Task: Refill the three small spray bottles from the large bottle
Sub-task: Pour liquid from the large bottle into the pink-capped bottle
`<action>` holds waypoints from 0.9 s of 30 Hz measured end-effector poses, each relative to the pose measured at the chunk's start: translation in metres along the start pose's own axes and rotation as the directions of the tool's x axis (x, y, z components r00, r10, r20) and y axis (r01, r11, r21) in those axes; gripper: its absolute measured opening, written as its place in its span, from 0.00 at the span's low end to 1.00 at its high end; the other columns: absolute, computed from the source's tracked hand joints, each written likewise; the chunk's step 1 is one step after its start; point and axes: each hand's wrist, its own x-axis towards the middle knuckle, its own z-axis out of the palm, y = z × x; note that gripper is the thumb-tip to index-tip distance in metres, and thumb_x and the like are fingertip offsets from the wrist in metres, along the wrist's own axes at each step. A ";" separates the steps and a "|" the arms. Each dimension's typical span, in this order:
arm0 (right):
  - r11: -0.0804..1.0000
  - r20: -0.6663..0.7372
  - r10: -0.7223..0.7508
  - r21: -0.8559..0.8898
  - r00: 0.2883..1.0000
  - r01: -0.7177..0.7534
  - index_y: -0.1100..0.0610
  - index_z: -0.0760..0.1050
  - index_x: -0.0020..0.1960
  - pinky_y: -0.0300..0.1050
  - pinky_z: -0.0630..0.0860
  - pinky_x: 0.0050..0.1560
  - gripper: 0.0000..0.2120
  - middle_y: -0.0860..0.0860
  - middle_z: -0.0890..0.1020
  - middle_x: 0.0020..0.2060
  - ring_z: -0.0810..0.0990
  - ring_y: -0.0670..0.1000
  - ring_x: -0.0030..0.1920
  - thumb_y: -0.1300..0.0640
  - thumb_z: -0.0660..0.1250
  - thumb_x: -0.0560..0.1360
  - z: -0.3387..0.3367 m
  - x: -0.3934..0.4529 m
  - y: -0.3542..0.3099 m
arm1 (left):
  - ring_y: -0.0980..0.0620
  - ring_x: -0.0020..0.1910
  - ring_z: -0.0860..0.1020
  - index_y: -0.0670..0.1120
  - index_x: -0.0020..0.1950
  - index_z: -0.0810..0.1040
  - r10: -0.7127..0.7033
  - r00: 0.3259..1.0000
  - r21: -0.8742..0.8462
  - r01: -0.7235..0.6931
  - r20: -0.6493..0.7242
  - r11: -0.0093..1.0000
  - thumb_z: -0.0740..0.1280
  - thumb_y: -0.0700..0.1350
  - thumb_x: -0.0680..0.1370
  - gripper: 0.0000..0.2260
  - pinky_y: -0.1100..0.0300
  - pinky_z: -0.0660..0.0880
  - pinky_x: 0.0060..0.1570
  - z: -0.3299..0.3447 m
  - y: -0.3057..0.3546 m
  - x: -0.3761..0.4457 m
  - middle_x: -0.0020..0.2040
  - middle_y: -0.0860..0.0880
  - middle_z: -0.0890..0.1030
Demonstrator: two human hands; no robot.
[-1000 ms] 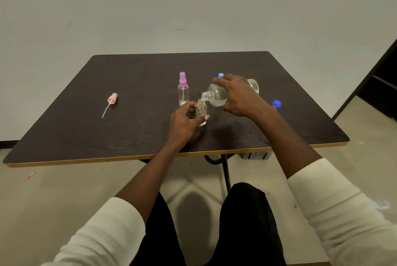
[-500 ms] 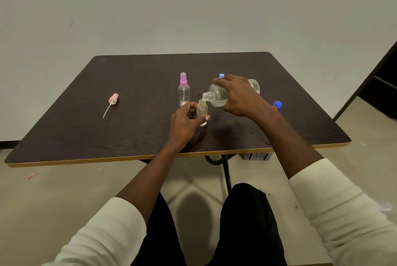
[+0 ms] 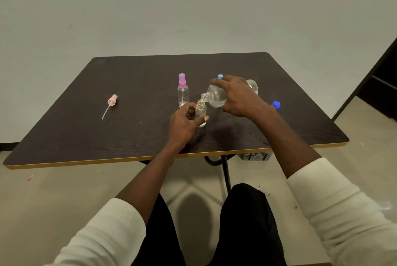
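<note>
Dark surface (image 3: 129, 136) against a pale wall; at centre frame the right hand (image 3: 238, 98) grips the big bottle (image 3: 214, 99), tipped with its neck over the small bottle (image 3: 201, 113). Left hand (image 3: 182, 123) pinches that small bottle upright, and a pink-capped bottle (image 3: 183, 91) stands just behind.

Place: plain indoor room, kind unclear
Wall (image 3: 193, 7): bare, pale
Floor (image 3: 43, 201): smooth, beige
Surface (image 3: 107, 132): dark wood-grain top, single metal leg
</note>
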 end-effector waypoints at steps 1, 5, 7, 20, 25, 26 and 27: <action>1.000 0.003 0.001 0.000 1.000 -0.001 0.52 0.64 0.73 0.52 0.58 0.71 0.35 0.54 0.69 0.70 0.65 0.57 0.71 0.61 0.72 0.70 0.000 0.000 0.000 | 0.53 0.47 0.83 0.46 0.54 0.80 0.003 1.000 -0.004 -0.003 0.002 1.000 0.78 0.44 0.72 0.13 0.52 0.81 0.51 0.000 0.001 -0.001 0.47 0.51 0.85; 1.000 0.013 0.003 -0.009 1.000 -0.002 0.51 0.64 0.74 0.52 0.59 0.71 0.35 0.54 0.69 0.70 0.65 0.57 0.70 0.61 0.72 0.70 0.000 0.000 -0.001 | 0.54 0.47 0.83 0.46 0.53 0.80 0.005 1.000 0.001 -0.005 -0.005 1.000 0.78 0.44 0.72 0.13 0.53 0.81 0.51 0.000 0.002 -0.002 0.47 0.51 0.85; 1.000 0.016 0.006 -0.010 1.000 -0.005 0.51 0.63 0.74 0.52 0.59 0.71 0.36 0.54 0.69 0.70 0.65 0.57 0.71 0.61 0.72 0.70 -0.001 0.000 -0.001 | 0.54 0.47 0.83 0.47 0.53 0.80 0.009 1.000 0.006 -0.009 -0.003 1.000 0.78 0.45 0.72 0.13 0.53 0.81 0.52 -0.001 0.003 -0.002 0.47 0.51 0.85; 1.000 0.019 -0.004 -0.015 1.000 0.005 0.52 0.63 0.74 0.52 0.59 0.70 0.35 0.55 0.69 0.70 0.65 0.57 0.70 0.61 0.72 0.70 -0.003 -0.001 -0.002 | 0.56 0.47 0.83 0.47 0.54 0.80 0.020 1.000 0.019 -0.020 -0.001 1.000 0.78 0.45 0.72 0.14 0.60 0.81 0.50 -0.002 0.004 -0.002 0.48 0.52 0.84; 1.000 0.015 -0.002 -0.009 1.000 0.002 0.52 0.63 0.74 0.50 0.58 0.71 0.35 0.54 0.69 0.70 0.65 0.56 0.71 0.61 0.72 0.70 -0.002 -0.001 -0.002 | 0.56 0.46 0.83 0.47 0.54 0.80 0.019 1.000 0.006 -0.019 -0.002 1.000 0.78 0.44 0.72 0.14 0.63 0.80 0.48 -0.001 0.004 -0.002 0.47 0.52 0.84; 1.000 0.015 -0.002 -0.009 1.000 0.003 0.52 0.63 0.74 0.50 0.58 0.71 0.35 0.54 0.69 0.70 0.65 0.56 0.71 0.61 0.72 0.70 -0.002 -0.001 -0.002 | 0.56 0.46 0.83 0.47 0.53 0.80 0.019 1.000 0.006 -0.019 -0.004 1.000 0.78 0.44 0.72 0.13 0.64 0.80 0.47 -0.001 0.005 -0.002 0.47 0.52 0.84; 1.000 0.016 -0.003 -0.010 1.000 0.003 0.52 0.64 0.74 0.50 0.58 0.71 0.35 0.54 0.69 0.70 0.65 0.56 0.71 0.61 0.72 0.70 -0.002 0.000 -0.002 | 0.56 0.46 0.83 0.47 0.53 0.80 0.019 1.000 0.008 -0.019 -0.005 1.000 0.78 0.44 0.72 0.13 0.65 0.80 0.47 -0.001 0.005 -0.002 0.47 0.52 0.84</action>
